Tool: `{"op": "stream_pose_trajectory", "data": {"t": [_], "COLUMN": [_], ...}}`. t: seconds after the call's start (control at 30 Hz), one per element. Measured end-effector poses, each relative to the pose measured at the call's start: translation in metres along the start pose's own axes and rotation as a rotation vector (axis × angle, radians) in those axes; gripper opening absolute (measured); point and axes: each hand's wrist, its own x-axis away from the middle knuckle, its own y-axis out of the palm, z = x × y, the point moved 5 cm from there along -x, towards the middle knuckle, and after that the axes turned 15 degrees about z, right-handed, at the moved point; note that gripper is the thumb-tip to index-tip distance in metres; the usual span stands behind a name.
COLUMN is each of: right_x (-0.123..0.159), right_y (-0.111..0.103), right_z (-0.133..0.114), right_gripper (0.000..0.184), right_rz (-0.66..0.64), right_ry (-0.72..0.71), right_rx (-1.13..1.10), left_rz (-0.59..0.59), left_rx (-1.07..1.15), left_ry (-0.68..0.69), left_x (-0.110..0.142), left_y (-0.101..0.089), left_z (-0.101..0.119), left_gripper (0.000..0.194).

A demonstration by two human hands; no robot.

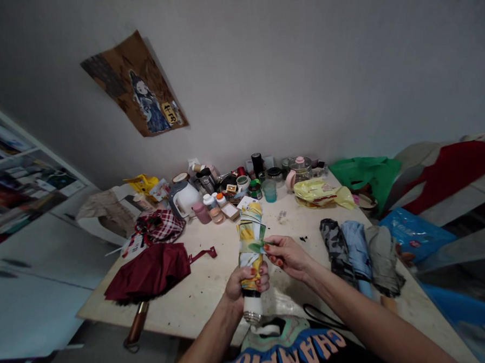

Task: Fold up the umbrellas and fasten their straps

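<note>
A folded compact umbrella (pixel 250 231) with yellow, white and green patterned cloth stands nearly upright in front of me, its white handle (pixel 252 306) pointing toward my body. Wrapped round the lower cloth, just above the handle, is my left hand (pixel 248 281). The fingers of my right hand (pixel 285 254) pinch the end of the umbrella's strap (pixel 259 246) at its right side. A dark red umbrella (pixel 152 273) with a wooden handle lies loosely gathered on the left of the table.
Three folded umbrellas, camouflage (pixel 336 248), light blue (pixel 356 248) and grey (pixel 382 258), lie at the right. Along the wall stand a kettle (pixel 186 198), bottles, cups and a glass teapot (pixel 301 168). A yellow plastic bag (pixel 320 193) rests on the table (pixel 216 302).
</note>
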Motion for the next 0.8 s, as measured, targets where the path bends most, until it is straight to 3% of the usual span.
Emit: {"op": "stream_pose_trajectory", "data": {"t": [0.27,0.53,0.67,0.8], "right_x": [0.0,-0.019,-0.018,-0.01], "right_y": [0.005,-0.022,-0.031,-0.026], "right_z": [0.005,0.029,0.04,0.045], "right_gripper": [0.043,0.052,0.053,0.052], "right_rz": [-0.012,0.131,0.208,0.186], "right_ry": [-0.047,-0.09,-0.095,-0.147], "right_rx": [0.08,0.203,0.151,0.125], "left_rz": [-0.037,-0.103,0.071,0.315], "left_rx": [-0.01,-0.012,0.025,-0.384], "left_ry": [-0.014,-0.163,-0.138,0.117], "left_x": [0.005,0.007,-0.009,-0.032], "left_y": [0.0,-0.004,-0.013,-0.016], "left_z": [0.001,-0.011,-0.011,-0.017], "left_gripper": [0.031,0.036,0.04,0.045]}}
